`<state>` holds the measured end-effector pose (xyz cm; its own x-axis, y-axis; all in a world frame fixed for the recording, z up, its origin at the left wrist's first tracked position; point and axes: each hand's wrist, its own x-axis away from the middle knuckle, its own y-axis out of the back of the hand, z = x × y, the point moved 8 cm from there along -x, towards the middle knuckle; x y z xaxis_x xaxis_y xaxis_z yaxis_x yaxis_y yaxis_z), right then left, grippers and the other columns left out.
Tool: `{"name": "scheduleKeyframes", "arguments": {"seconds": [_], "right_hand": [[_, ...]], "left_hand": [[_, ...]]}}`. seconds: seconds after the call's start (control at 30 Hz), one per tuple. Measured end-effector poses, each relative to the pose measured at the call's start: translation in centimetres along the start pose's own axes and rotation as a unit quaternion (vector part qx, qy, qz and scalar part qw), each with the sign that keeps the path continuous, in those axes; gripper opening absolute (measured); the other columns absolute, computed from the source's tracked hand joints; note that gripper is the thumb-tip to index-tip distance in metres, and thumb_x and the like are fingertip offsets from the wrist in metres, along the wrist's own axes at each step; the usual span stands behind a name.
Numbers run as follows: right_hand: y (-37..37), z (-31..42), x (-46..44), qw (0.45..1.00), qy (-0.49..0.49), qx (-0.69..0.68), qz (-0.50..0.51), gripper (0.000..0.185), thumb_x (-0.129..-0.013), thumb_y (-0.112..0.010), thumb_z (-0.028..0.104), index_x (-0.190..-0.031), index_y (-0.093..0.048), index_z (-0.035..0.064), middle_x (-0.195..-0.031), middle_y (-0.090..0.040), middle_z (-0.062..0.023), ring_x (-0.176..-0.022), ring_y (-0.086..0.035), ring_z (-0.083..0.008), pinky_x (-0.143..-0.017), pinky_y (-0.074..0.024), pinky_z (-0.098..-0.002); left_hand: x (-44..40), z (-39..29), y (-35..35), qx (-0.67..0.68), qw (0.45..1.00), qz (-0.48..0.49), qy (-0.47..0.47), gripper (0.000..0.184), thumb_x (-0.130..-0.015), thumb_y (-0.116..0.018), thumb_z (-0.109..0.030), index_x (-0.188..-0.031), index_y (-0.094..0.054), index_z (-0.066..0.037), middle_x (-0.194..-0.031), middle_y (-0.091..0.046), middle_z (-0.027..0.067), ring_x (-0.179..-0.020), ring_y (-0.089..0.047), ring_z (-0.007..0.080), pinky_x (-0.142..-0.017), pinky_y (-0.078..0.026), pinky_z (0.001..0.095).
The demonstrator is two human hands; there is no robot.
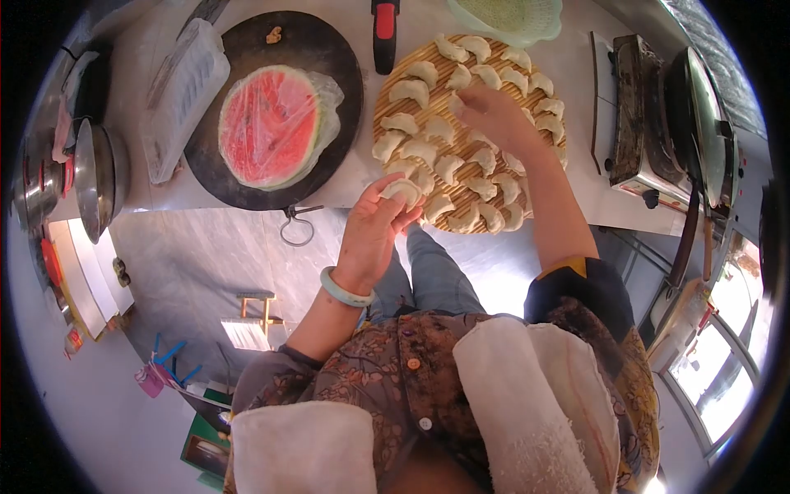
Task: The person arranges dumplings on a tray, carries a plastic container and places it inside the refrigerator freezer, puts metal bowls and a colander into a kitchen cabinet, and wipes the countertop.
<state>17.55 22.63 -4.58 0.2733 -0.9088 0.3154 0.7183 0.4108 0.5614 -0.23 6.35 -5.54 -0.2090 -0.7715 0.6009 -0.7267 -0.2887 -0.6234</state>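
Two bare hands work among crescent-shaped dumplings at a round slatted mat on the table (576,74). The step in hand looks like setting folded dumplings out: many already lie close together across the slatted mat (440,90), with only narrow gaps of bare slats between them.

The left hand (374,224) has its grip closed lightly on one dumpling (401,193), thumb and fingers around it, palm turned upward, raised at the mat's near left edge. That dumpling's curved rim appears pinched together, though the fingers hide part of it. The right hand (496,119) reaches over the far half of the mat, fingers bent down and drawn together; something pale shows at its fingertips, but I cannot tell whether its grip is pinching a dumpling or only touching one.

The next move seems to call for a free gap for the held dumpling and a gentle release, without squashing its soft dough against its neighbours. To the left, a plastic-wrapped cut watermelon (270,123) sits on a round dark board (341,74), well apart from the hands.
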Motion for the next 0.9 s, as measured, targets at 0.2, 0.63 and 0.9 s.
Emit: {"name": "scheduleKeyframes", "arguments": {"seconds": [0.2,0.63,0.9], "right_hand": [[-1.3,-0.9,-1.4,0.992,-0.018,0.034,0.116,0.042,-0.088,-0.059,0.026,-0.119,-0.057,-0.0024,-0.112,-0.062,-0.0145,-0.097,-0.061,-0.0241,-0.086,-0.048,-0.0337],[0.7,-0.9,-0.6,0.998,0.025,0.065,0.006,0.031,-0.085,-0.058,0.02,-0.108,-0.063,0.0004,-0.099,-0.065,-0.0207,-0.09,-0.063,-0.0349,-0.08,-0.0496,-0.0402],[0.2,0.4,-0.2,0.982,0.068,0.175,-0.027,0.031,-0.08,-0.063,0.024,-0.102,-0.065,0.0018,-0.094,-0.065,-0.0176,-0.087,-0.063,-0.0343,-0.079,-0.0502,-0.0409]], "left_hand": [[0.0,0.5,0.3,0.002,1.0,0.002,0.001,0.033,-0.095,-0.052,-0.012,-0.126,-0.045,-0.003,-0.112,-0.06,0.0122,-0.105,-0.059,0.0222,-0.092,-0.046,0.0346],[0.4,0.4,0.4,-0.001,1.0,-0.001,-0.004,0.034,-0.095,-0.052,-0.013,-0.126,-0.045,-0.003,-0.113,-0.059,0.0131,-0.106,-0.059,0.0229,-0.093,-0.046,0.0354],[0.5,0.8,0.6,0.008,1.0,-0.003,0.0,0.034,-0.095,-0.052,-0.012,-0.127,-0.045,-0.002,-0.114,-0.059,0.0139,-0.108,-0.058,0.0247,-0.094,-0.046,0.0356]]}}
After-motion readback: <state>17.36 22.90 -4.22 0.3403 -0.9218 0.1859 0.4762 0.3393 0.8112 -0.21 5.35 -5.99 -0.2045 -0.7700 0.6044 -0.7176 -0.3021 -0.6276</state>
